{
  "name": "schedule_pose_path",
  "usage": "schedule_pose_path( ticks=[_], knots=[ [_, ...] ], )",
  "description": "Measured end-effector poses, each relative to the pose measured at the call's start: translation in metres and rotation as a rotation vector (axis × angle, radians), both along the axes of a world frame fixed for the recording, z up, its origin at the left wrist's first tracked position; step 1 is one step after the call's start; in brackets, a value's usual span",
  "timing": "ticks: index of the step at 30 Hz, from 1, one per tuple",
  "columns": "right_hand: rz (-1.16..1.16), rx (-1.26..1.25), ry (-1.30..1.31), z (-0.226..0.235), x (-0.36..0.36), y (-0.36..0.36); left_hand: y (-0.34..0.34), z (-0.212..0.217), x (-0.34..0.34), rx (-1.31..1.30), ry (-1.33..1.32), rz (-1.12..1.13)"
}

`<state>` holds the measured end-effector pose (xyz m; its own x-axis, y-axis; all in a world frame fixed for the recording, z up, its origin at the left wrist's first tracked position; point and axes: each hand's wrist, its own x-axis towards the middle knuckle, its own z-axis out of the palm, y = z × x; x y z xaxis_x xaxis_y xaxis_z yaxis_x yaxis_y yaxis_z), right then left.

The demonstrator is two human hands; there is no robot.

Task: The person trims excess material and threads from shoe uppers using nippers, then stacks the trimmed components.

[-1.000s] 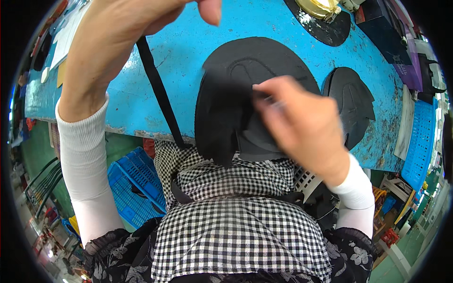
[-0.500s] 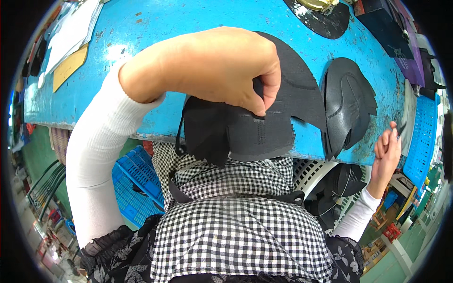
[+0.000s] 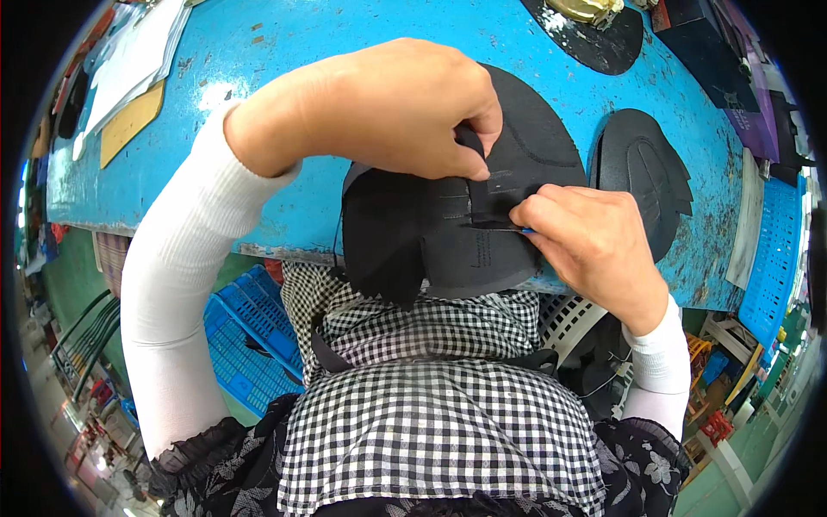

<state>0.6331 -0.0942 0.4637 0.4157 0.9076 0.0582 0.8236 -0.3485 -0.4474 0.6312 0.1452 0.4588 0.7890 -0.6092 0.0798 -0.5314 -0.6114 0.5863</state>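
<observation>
A large black stitched piece (image 3: 538, 121), curved at its far edge, lies over the table's front edge in front of me. It has short sewn lines and narrow slits near its middle. My left hand (image 3: 405, 112) reaches across it from the left, thumb and fingers pinching a narrow black strip (image 3: 469, 142) that stands up from the piece. My right hand (image 3: 590, 246) is closed on a thin blade-like tool (image 3: 504, 228), which shows a bit of blue at the fingertips. The tool's slender tip lies at the slit beside the strip. Its handle is hidden in the hand.
More black shaped pieces (image 3: 646, 177) lie stacked at right on the blue table (image 3: 293, 39). Beyond them are a black round-edged piece (image 3: 603, 52) and dark boxes (image 3: 706, 56). Papers (image 3: 129, 65) lie far left. Blue crates (image 3: 250, 345) stand below the table's left side.
My right hand has come in from the right side to the black piece, bringing the thin tool to the slit. My left hand still pinches the strip, slightly farther up.
</observation>
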Motion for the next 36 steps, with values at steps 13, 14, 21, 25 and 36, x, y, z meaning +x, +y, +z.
schedule_pose_path(
  ticks=[13, 14, 21, 25, 36],
  knots=[
    [-0.151, -0.091, -0.065, 0.004, 0.003, 0.012, 0.000, 0.006, 0.007, 0.101, 0.161, -0.044],
    [-0.188, -0.094, -0.128, 0.002, 0.003, 0.014, 0.000, 0.006, 0.007, 0.086, 0.156, -0.034],
    [-0.252, -0.044, -0.028, 0.009, 0.017, 0.010, 0.002, 0.012, 0.007, 0.197, 0.282, -0.026],
    [-0.192, -0.007, -0.042, 0.003, 0.016, 0.019, 0.001, 0.009, 0.007, 0.149, 0.290, -0.039],
    [-0.094, -0.047, -0.279, 0.007, -0.027, 0.034, 0.025, 0.024, 0.001, -0.719, 0.744, 0.297]
  ],
)
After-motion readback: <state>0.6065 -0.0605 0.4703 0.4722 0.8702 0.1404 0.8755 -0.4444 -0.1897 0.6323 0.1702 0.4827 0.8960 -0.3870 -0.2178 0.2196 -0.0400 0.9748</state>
